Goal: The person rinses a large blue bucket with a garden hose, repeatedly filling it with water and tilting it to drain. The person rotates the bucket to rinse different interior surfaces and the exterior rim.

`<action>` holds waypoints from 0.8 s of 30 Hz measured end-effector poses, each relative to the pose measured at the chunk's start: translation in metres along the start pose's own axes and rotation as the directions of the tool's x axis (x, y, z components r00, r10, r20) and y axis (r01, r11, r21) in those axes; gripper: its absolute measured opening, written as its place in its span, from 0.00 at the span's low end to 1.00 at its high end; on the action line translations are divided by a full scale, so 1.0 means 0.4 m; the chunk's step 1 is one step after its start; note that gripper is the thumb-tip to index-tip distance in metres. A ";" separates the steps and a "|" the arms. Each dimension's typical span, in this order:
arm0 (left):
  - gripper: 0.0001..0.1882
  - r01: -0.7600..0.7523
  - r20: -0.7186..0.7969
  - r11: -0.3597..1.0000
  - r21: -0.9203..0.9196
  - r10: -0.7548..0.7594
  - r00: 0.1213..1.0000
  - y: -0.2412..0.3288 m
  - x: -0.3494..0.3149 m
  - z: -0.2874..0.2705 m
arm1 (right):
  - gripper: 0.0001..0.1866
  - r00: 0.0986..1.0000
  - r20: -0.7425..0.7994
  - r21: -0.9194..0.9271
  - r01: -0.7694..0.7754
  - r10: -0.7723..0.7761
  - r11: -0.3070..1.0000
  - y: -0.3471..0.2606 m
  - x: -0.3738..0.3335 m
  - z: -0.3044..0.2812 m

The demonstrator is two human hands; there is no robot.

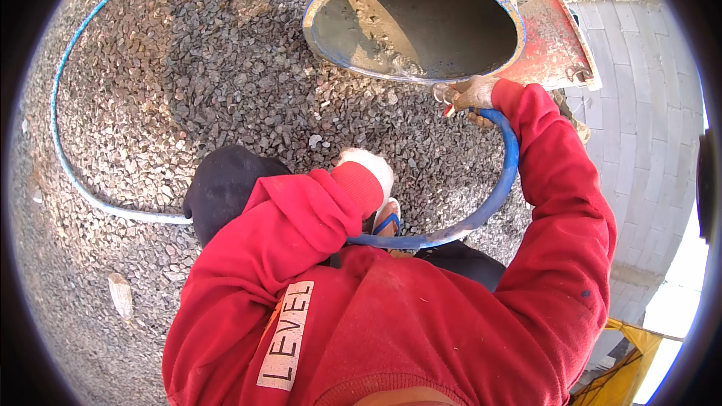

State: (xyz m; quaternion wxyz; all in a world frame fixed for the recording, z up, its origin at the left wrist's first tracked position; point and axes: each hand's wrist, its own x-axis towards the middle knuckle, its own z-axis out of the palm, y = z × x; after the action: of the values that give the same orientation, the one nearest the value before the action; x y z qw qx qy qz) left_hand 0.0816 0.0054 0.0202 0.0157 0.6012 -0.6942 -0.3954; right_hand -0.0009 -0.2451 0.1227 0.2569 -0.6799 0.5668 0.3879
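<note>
My right hand (477, 96) is closed around the end of a blue hose (511, 158), just below the rim of a large round drum (421, 79). By its fingers is a small fitting with a red and white piece (449, 110). The drum's wide mouth faces me, with wet grey residue inside and blue paint along the rim. From the hand the hose curves down and passes in front of my body. My left hand (370, 166) hangs over the gravel near my sandalled foot (388, 219). It looks pale in bright light, and its fingers are hidden.
Grey gravel (248, 75) covers the ground. A light blue hose length (56, 105) loops across the left side. Beside the drum stands a red metal panel (553, 41), with a grey block wall (639, 120) behind it. Something yellow (635, 361) is at lower right.
</note>
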 end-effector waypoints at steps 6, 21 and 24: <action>0.19 -0.002 0.027 1.000 0.024 0.001 1.000 -0.011 -0.010 -0.001 | 0.30 0.992 -0.124 -0.056 -0.001 -0.006 0.998 0.016 -0.019 -0.001; 0.20 0.013 0.027 0.999 0.032 -0.014 1.000 -0.015 -0.005 -0.007 | 0.25 0.996 -0.007 0.015 0.094 -0.093 0.995 -0.007 -0.034 0.053; 0.20 0.020 0.044 0.999 0.032 -0.022 0.999 -0.013 -0.009 -0.011 | 0.28 0.987 -0.051 -0.037 0.150 -0.151 0.988 -0.008 -0.010 0.060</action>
State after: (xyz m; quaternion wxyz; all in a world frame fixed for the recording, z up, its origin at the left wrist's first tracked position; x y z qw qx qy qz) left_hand 0.0890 0.0062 0.0220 -0.0135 0.5997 -0.6942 -0.3978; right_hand -0.0037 -0.2229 0.1121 0.2592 -0.7349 0.5141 0.3584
